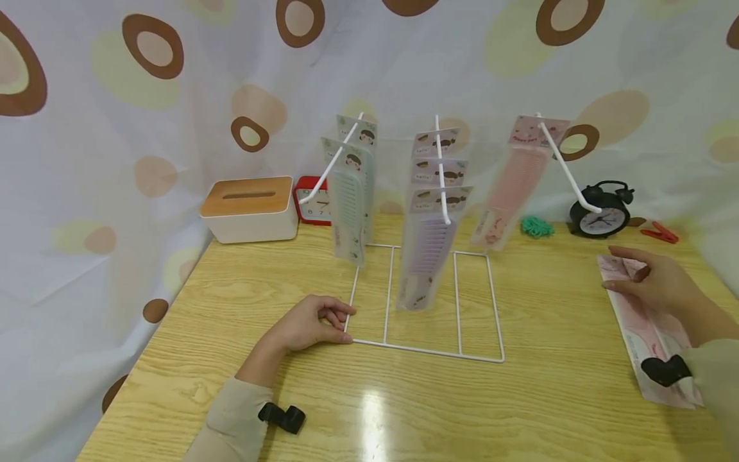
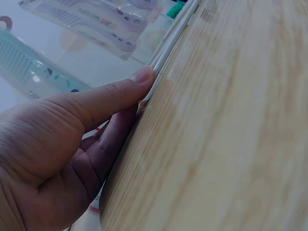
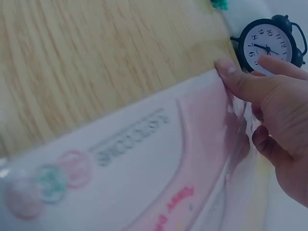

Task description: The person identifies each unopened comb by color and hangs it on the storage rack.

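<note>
A white wire rack (image 1: 424,350) stands on the table with packaged combs hanging from its three arms. My left hand (image 1: 314,323) holds its front left corner, the thumb (image 2: 143,77) on the wire. Green packaged combs (image 1: 349,199) hang on the left arm, several purple packaged combs (image 1: 430,250) on the middle one. A single pink packaged comb (image 1: 510,186) hangs far back on the right arm. At the right, my right hand (image 1: 664,282) pinches the top end of another pink packaged comb (image 1: 641,340). A second package seems to lie against it, partly hidden by the wrist.
Behind the rack stand a tissue box (image 1: 251,212) with a wooden lid and a red clock (image 1: 314,215). A black alarm clock (image 1: 600,221), a green tangled bundle (image 1: 537,226) and a red clip (image 1: 660,232) are at the back right. A patterned cloth (image 1: 404,70) hangs behind the table.
</note>
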Motion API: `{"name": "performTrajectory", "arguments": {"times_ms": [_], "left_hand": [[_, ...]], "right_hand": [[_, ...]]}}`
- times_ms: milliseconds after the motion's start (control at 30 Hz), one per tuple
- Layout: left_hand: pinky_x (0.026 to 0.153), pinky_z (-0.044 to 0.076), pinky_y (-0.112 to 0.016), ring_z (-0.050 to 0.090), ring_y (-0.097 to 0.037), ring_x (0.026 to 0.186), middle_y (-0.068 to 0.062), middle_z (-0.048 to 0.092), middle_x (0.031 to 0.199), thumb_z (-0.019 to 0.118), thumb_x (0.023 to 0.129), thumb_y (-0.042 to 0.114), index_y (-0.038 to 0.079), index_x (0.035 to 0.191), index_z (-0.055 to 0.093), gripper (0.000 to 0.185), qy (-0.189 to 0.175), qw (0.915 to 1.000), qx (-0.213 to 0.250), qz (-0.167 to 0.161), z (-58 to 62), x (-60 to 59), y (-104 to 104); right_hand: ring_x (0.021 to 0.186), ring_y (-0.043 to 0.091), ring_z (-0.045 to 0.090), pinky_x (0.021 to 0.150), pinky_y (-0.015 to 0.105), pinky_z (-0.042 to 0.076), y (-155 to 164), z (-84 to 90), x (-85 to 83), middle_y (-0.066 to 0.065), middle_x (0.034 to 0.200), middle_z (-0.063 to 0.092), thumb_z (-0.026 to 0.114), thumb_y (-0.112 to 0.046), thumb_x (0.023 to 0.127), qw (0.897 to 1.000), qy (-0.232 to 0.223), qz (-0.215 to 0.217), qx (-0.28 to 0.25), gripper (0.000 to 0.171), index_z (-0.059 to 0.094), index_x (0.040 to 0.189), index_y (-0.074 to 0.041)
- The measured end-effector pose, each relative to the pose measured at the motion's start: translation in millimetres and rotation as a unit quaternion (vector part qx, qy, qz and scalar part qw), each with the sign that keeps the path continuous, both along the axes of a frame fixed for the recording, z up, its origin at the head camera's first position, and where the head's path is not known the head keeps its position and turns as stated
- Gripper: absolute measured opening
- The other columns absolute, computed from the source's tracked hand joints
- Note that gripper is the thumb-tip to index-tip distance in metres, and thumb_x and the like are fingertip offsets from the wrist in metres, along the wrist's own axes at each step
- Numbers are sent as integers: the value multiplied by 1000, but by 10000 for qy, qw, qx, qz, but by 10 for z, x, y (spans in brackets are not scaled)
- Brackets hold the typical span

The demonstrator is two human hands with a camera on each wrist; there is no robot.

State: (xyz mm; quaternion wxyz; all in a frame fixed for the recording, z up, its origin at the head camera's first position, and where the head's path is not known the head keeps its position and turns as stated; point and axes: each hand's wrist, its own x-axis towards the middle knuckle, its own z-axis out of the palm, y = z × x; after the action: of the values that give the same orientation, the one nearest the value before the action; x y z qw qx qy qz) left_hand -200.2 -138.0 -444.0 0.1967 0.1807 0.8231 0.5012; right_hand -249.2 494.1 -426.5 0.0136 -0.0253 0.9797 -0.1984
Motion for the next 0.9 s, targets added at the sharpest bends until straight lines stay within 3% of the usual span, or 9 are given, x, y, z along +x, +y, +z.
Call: {"name": "performTrajectory", "arguments": {"times_ms": [100,333,433,533,633,733,833,900], "left_hand": [[80,51,-25,63,-17,86,-6,66,96,86,79,16,7,121,70,45,-21,10000,-3,11,-9,4,1],[78,51,-24,62,-18,87,-10,66,97,85,80,15,5,122,69,46,-6,10000,34,-20,-25,-2,3],[78,51,-23,62,-18,87,-11,66,97,85,80,14,4,122,69,46,-18,10000,36,-7,-29,1,5],[79,50,-23,62,-18,87,-11,66,98,85,80,14,4,122,69,46,-10,10000,46,8,-24,7,2],[79,50,-23,62,-18,87,-11,66,98,85,80,15,4,121,69,46,14,10000,57,9,-21,5,4],[79,51,-24,62,-18,87,-10,66,98,85,80,15,5,121,69,45,16,10000,68,7,-23,-2,7],[79,51,-24,62,-17,87,-10,66,98,85,80,15,5,121,69,46,-4,10000,59,-4,-25,-9,5],[80,51,-24,62,-17,87,-10,66,97,85,80,15,5,121,69,46,2,10000,39,-20,-16,-11,-2]], "right_hand": [[63,9,45,56,27,33,-21,-5,-1,6,75,55,80,-37,85,9991,-15,407,85,79,44,148,-3],[60,7,45,56,26,33,-226,62,-15,5,81,61,83,-40,81,9954,-258,914,146,81,48,147,-9],[66,9,47,58,26,35,-307,53,-37,12,97,67,86,-42,76,9952,-243,945,87,83,51,144,-9],[79,11,49,62,23,38,-389,23,-62,17,119,64,86,-45,76,9965,-165,810,-82,81,55,141,-9],[87,7,51,65,21,43,-442,-18,-48,12,118,63,82,-42,82,9970,-49,512,-586,70,57,139,-8],[84,-5,56,63,18,47,-488,-29,18,-7,103,65,77,-38,88,9900,156,6,-1403,58,60,136,-10],[81,-13,59,64,13,49,-555,46,129,-26,91,64,77,-31,89,9688,297,-481,-2411,47,64,132,-17],[85,-16,59,67,9,48,-615,146,212,-33,92,63,76,-27,90,9521,406,-689,-2953,43,64,131,-23]]}}
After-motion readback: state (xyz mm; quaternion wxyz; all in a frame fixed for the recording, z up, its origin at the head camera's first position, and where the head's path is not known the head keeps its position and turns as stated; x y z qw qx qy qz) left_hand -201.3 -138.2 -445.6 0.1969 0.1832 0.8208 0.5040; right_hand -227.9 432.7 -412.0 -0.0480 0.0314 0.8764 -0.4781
